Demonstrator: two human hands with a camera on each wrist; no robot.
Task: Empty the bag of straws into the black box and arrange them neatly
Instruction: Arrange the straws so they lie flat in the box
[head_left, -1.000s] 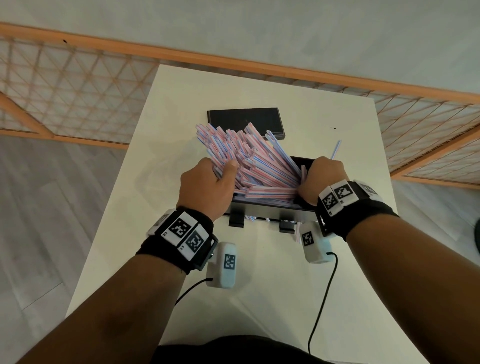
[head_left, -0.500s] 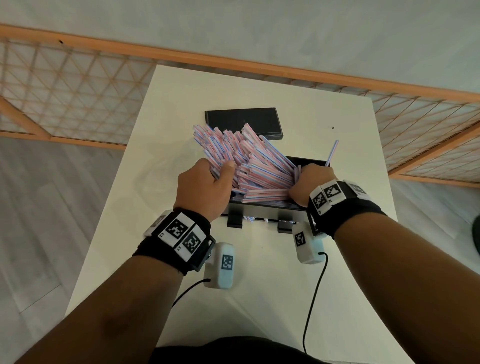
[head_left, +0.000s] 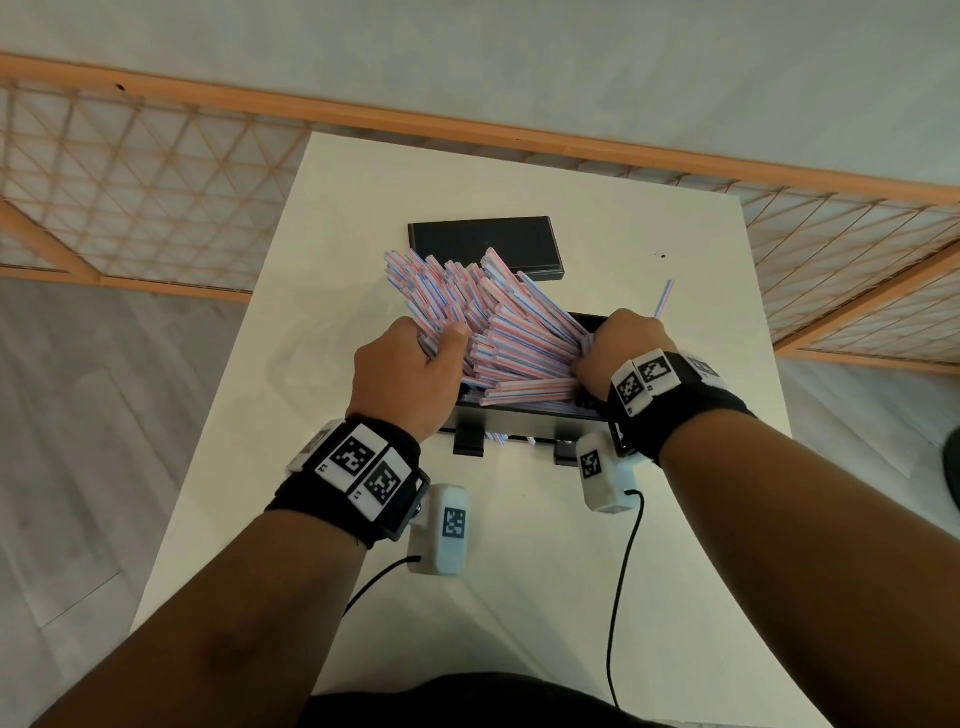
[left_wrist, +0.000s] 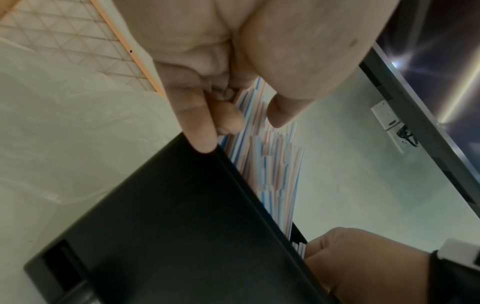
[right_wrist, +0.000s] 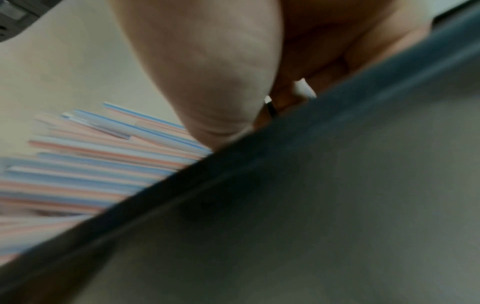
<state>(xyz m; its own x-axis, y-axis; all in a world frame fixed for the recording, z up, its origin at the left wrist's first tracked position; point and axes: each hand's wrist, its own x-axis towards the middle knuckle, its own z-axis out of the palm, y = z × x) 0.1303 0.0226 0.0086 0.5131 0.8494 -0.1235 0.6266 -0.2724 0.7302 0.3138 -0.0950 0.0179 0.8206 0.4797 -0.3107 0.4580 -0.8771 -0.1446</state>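
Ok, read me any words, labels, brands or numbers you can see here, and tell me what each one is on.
No readable words, brands or numbers.
Wrist bands: black and white square code patterns; tiny marks beside them, too small to read.
White camera pods: square code patterns only.
Straws: red and blue stripes, no print.
Black box and black lid: no visible label.

The black box (head_left: 519, 410) is heaped with striped straws (head_left: 498, 332) that fan up and out to the far left, blocking its opening, with the left hand (head_left: 405, 379) and right hand (head_left: 618, 348) closing off its two ends. Just beyond, the black lid (head_left: 485, 244) takes the far middle of the surface (head_left: 519, 571). Bare surface lies near the box, crossed by two dangling cables (head_left: 621, 587), and along both sides.
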